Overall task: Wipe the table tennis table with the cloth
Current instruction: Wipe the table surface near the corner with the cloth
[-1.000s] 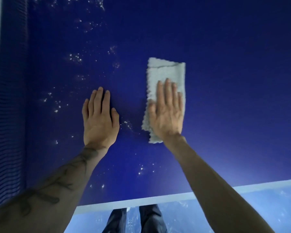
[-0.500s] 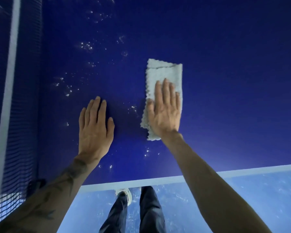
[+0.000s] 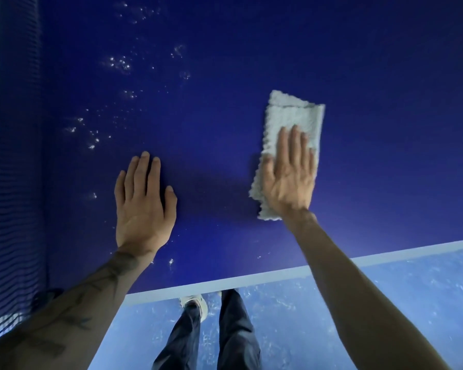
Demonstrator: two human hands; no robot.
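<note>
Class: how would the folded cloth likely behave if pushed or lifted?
Probably floppy: the cloth lies folded flat with wavy edges. Likely slides readily on the smooth table under the flat right hand. Unlikely to roll or tip.

Left grip (image 3: 145, 204), right grip (image 3: 289, 180), both flat

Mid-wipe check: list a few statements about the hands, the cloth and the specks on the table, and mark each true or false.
1. The right hand presses flat on the cloth. True.
2. The left hand holds a second cloth. False: it rests bare and flat on the table.
3. White specks lie to the left of the cloth. True.
4. The cloth is bunched into a ball. False: it lies folded flat.
</note>
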